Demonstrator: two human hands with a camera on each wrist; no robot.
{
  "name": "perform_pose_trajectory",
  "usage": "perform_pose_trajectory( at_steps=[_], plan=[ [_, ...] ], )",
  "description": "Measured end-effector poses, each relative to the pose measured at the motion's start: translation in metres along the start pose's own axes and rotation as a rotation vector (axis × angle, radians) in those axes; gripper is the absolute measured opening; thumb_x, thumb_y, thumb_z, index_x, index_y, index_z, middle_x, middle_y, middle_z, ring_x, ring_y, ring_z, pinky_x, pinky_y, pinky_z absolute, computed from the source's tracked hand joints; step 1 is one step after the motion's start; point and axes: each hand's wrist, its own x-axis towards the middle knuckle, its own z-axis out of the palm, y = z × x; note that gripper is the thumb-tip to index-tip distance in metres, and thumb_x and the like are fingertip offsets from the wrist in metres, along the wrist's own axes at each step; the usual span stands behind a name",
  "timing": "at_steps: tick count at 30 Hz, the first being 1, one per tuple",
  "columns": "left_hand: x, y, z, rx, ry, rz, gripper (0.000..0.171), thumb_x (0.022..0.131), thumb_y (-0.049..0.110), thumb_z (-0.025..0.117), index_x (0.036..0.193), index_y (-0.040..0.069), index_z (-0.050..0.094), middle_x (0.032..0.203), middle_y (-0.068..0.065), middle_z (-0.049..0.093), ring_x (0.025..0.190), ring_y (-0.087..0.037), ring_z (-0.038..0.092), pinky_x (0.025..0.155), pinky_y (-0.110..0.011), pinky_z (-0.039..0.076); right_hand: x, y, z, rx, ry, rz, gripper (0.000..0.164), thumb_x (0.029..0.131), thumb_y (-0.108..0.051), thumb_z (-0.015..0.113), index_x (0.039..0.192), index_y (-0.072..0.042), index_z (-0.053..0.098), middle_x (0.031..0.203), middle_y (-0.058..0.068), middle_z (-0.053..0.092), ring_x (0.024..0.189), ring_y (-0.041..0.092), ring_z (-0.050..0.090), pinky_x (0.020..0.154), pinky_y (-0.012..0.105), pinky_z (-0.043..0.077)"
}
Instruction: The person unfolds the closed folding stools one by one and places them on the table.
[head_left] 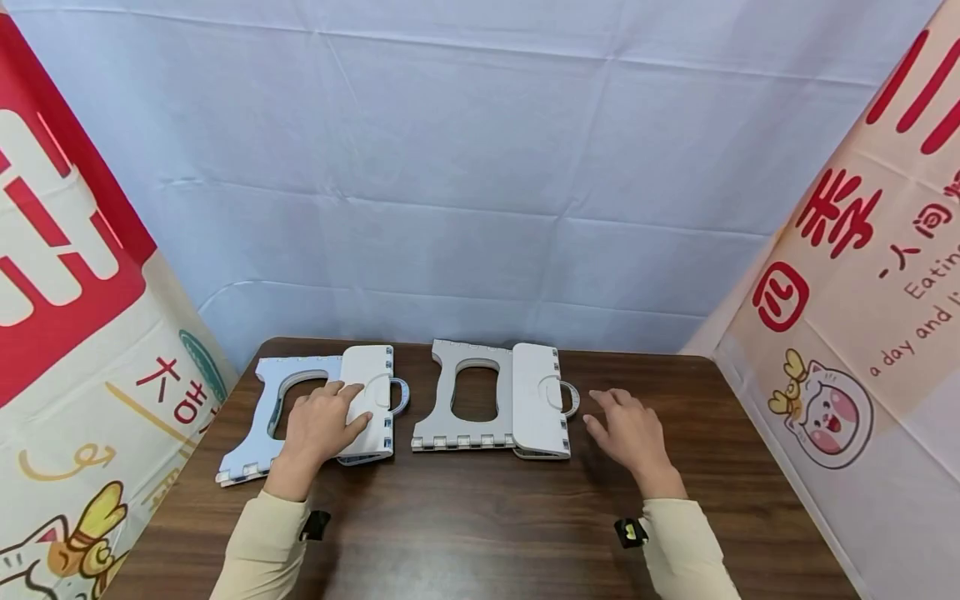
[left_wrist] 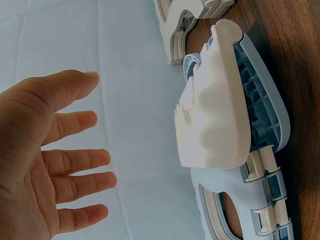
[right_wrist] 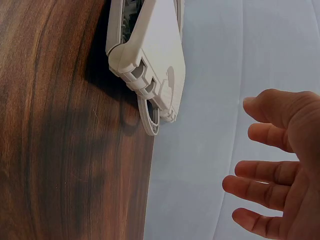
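Note:
Two folded step stools lie flat on the table. The blue and white folding stool (head_left: 367, 367) is at the left, and my left hand (head_left: 322, 421) hovers over it with fingers spread, holding nothing. In the left wrist view, a gap separates that hand (left_wrist: 55, 160) from the stool's white panel (left_wrist: 217, 110). The grey and white folding stool (head_left: 536, 383) lies to its right, its loop handle (head_left: 573, 400) pointing right. Just beyond this handle is my right hand (head_left: 630, 433), fingers loosely extended and gripping nothing. The right wrist view shows the hand (right_wrist: 275, 170) apart from the stool's handle (right_wrist: 149, 120).
The dark wooden table (head_left: 480, 525) carries both stools near its back edge. Behind it hangs a pale blue cloth (head_left: 465, 167). Printed banners stand at the left (head_left: 67, 250) and right (head_left: 862, 333) sides.

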Motion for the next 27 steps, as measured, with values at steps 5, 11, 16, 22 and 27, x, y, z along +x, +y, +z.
perform_pose_trajectory(
  at_steps=[5,11,16,22,27],
  plan=[
    [-0.002,0.002,-0.002,-0.025,0.021,0.005,0.050,0.078,0.036,0.073,0.117,0.006,0.063,0.109,-0.021,0.060,0.087,-0.039,0.060,0.068,-0.053,0.047,-0.002,-0.003,-0.001,-0.004,-0.003,0.006,0.044,0.082,-0.025,0.070,0.119,-0.003,0.061,0.111,0.026,0.057,0.084,0.041,0.059,0.065,0.055,0.046],
    [-0.010,0.002,-0.004,-0.065,0.048,-0.005,0.053,0.077,0.036,0.074,0.118,0.006,0.063,0.112,-0.025,0.058,0.089,-0.044,0.059,0.070,-0.056,0.046,-0.009,-0.010,0.000,0.072,-0.004,0.029,0.048,0.082,-0.023,0.071,0.122,-0.001,0.058,0.114,0.027,0.055,0.091,0.043,0.057,0.068,0.057,0.045],
    [-0.017,-0.003,0.001,-0.107,0.034,-0.032,0.054,0.077,0.034,0.074,0.120,0.004,0.062,0.113,-0.026,0.057,0.092,-0.044,0.058,0.073,-0.057,0.045,-0.009,-0.012,0.007,0.106,-0.018,0.066,0.050,0.083,-0.024,0.070,0.125,-0.002,0.056,0.117,0.027,0.054,0.093,0.043,0.056,0.068,0.056,0.045],
    [-0.022,-0.010,0.010,-0.170,0.044,-0.026,0.053,0.078,0.032,0.074,0.121,0.004,0.061,0.113,-0.026,0.057,0.094,-0.044,0.057,0.073,-0.058,0.044,-0.009,-0.020,0.016,0.179,-0.048,0.119,0.053,0.084,-0.026,0.069,0.127,-0.001,0.054,0.121,0.025,0.052,0.101,0.042,0.054,0.074,0.057,0.044],
    [-0.026,-0.017,0.017,-0.202,0.037,-0.036,0.053,0.078,0.030,0.074,0.122,0.003,0.060,0.114,-0.027,0.056,0.094,-0.044,0.056,0.074,-0.056,0.045,-0.007,-0.028,0.022,0.223,-0.050,0.126,0.053,0.084,-0.026,0.069,0.128,-0.001,0.054,0.123,0.024,0.051,0.103,0.041,0.053,0.075,0.057,0.044]
  ],
)
